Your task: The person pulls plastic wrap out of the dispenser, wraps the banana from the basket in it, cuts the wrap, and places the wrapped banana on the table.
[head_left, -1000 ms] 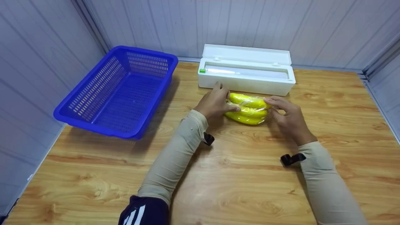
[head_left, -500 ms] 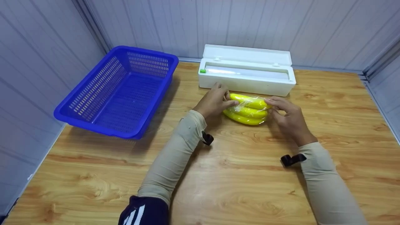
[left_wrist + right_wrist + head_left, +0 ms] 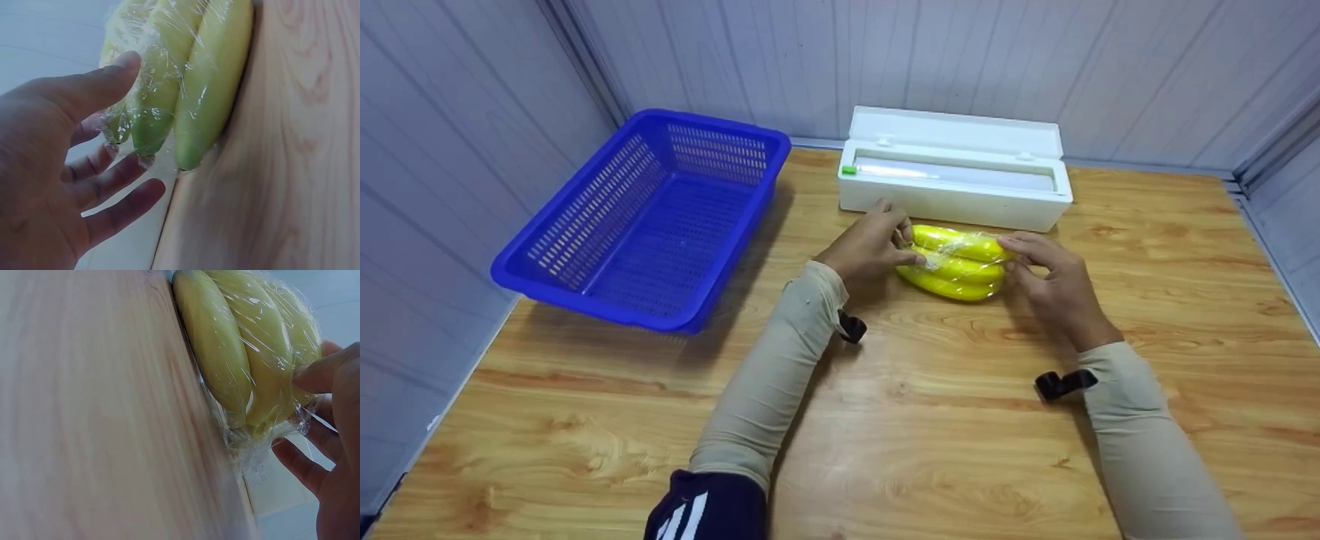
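Observation:
A bunch of bananas (image 3: 960, 262), yellow with greenish tips and covered in clear plastic wrap (image 3: 157, 84), lies on the wooden table in front of the white box. At its left end the left hand (image 3: 870, 244) grips it, thumb on the wrapped upper side and fingers around the far side. In the left wrist view the lower fingers of that hand are spread below the tips. The right hand (image 3: 1054, 281) pinches the stem end between thumb and fingers. Crumpled film (image 3: 259, 444) bunches around the stem in the right wrist view.
A white box (image 3: 952, 204) with its lid raised stands behind the bananas; a roll of film (image 3: 960, 174) and a green piece (image 3: 849, 170) show inside. To the left is a blue plastic basket (image 3: 652, 322). Panelled walls border the wooden table (image 3: 930, 450).
The left thumb has slid over the wrap, first up and then back down towards the left end of the bananas. The right hand and the bananas have barely shifted.

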The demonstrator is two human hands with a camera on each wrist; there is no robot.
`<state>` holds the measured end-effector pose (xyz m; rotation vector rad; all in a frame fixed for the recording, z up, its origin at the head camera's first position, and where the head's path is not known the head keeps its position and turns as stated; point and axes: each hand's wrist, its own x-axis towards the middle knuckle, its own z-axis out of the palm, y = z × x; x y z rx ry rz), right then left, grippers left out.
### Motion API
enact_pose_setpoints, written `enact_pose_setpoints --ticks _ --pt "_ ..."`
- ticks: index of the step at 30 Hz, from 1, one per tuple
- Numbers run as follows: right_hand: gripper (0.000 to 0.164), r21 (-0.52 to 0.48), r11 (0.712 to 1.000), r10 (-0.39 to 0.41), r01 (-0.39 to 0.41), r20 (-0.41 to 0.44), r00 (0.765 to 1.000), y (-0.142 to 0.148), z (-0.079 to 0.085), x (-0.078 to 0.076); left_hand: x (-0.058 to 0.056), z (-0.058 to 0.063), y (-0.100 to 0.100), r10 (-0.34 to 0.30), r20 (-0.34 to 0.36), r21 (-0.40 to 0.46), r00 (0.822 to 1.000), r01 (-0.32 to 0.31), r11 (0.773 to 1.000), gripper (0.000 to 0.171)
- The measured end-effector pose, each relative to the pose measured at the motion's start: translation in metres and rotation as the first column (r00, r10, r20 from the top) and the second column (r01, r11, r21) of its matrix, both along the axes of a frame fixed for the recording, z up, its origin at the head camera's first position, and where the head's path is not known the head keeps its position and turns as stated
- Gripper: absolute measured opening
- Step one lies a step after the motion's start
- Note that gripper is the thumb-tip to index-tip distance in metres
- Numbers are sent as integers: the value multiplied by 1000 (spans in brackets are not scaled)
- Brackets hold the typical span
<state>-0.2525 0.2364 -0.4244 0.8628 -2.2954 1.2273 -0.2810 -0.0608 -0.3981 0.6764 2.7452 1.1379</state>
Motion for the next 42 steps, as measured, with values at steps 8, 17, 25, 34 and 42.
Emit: enact_pose_setpoints --ticks 8,17,25,34,42 --pt "47 63 997 -31 33 -31 999 5 -8 -7 1 -2 1 -7 -36 -57 999 5 998 51" --pt "26 31 990 -140 139 39 989 8 -6 -5 3 2 3 0 -27 -115 1000 -3 993 55" --pt "18 7 989 -145 145 2 989 7 -7 -3 4 1 4 14 -31 -137 999 -18 990 57" --pt "11 -10 992 -124 124 -78 989 6 -6 -4 5 1 3 -3 -41 -133 999 -2 991 58" --pt "12 -45 990 -136 134 -39 990 3 -4 0 4 -2 1 -36 -74 -112 997 27 993 57"
